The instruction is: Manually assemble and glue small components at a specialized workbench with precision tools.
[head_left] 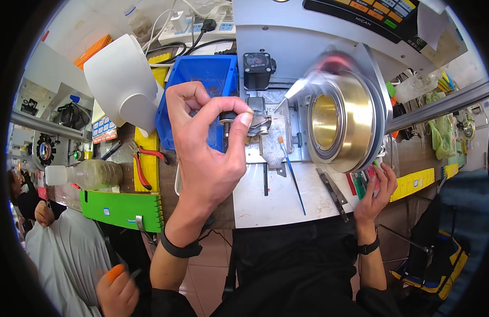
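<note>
My left hand (207,140) is raised over the machine's metal fixture (259,124), thumb and index fingertip pinched together. Whatever they pinch is too small or hidden to name. A threaded screw (226,134) shows just under these fingers. Close by, a blurred white nozzle-like tip (294,90) points down toward the fixture. To the right stands a large brass-coloured wheel (355,121) with a hollow centre. Below its right edge is my right hand (378,194), fingers curled near small pink and green items; what they grip cannot be made out.
A thin blue brush (293,177) and dark tweezers (332,194) lie on the white plate (249,206). Left are a blue bin (173,79), red-handled pliers (141,164), a plastic bottle (96,175) and a green strip (123,208). Another person's hand (117,293) shows at lower left.
</note>
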A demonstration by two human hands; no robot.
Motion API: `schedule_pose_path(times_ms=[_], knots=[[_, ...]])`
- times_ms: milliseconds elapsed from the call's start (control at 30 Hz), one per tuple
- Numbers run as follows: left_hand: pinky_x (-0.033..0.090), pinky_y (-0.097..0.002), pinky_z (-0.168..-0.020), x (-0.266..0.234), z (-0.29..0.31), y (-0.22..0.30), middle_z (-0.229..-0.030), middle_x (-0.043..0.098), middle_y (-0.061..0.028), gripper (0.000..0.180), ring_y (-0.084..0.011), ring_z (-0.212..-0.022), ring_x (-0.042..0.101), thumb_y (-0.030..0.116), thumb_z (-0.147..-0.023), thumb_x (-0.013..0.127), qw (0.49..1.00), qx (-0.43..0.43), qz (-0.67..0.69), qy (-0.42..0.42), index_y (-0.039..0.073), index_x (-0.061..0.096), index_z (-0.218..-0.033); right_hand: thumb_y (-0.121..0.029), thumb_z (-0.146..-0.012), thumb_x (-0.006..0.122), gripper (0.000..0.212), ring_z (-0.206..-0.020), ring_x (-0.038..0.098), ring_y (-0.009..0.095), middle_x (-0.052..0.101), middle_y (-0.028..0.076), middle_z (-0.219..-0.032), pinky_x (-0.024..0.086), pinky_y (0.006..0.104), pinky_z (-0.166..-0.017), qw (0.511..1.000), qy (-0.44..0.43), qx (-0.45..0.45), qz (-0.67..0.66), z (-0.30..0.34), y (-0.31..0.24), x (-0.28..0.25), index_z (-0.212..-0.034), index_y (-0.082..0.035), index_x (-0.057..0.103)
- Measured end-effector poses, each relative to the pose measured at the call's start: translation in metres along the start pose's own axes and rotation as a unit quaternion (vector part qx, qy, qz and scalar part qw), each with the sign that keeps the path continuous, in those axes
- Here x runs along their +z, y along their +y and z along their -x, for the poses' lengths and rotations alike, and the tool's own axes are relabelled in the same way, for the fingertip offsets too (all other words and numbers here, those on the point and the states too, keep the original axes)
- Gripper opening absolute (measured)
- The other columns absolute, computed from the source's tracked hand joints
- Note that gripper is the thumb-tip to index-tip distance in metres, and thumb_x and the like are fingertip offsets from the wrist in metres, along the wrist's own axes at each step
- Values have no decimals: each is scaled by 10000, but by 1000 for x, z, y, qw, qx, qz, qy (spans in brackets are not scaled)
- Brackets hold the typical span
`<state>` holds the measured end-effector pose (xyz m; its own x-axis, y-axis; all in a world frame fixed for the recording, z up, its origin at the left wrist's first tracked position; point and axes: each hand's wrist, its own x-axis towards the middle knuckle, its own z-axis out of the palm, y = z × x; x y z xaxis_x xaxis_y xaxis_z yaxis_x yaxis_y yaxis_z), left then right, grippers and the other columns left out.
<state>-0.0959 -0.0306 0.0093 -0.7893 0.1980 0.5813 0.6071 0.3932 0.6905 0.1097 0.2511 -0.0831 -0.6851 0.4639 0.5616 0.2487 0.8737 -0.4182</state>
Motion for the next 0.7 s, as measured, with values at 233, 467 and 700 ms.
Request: schedule_pose_path(times_ms=[233,467,700], knots=[[377,-320,-843,-2,-1,2,-983,357,-76,132,-214,-897,427,33,-750,745,1000,-5,-3,-4,65,700,-869,-30,-956,521,242,-1219,469,328,554,155,-1290,351,434,-1048,1000,-1,2,-4,0,1,0,-1153,28,649],[379,-316,-856,-1,0,4,-984,359,-76,132,-217,-902,435,23,-755,739,1000,-13,-1,-5,64,697,-872,-37,-950,528,240,-1218,472,340,558,165,-1280,351,441,-1054,1000,0,4,5,1,1,-1,-1149,28,645],[383,-302,-843,-2,0,7,-977,362,-64,117,-200,-892,436,28,-766,738,1000,-14,-7,-3,55,698,-873,-31,-941,534,238,-1230,468,352,570,166,-1265,345,455,-1070,1000,-4,2,-1,0,-2,-2,-1145,23,646]])
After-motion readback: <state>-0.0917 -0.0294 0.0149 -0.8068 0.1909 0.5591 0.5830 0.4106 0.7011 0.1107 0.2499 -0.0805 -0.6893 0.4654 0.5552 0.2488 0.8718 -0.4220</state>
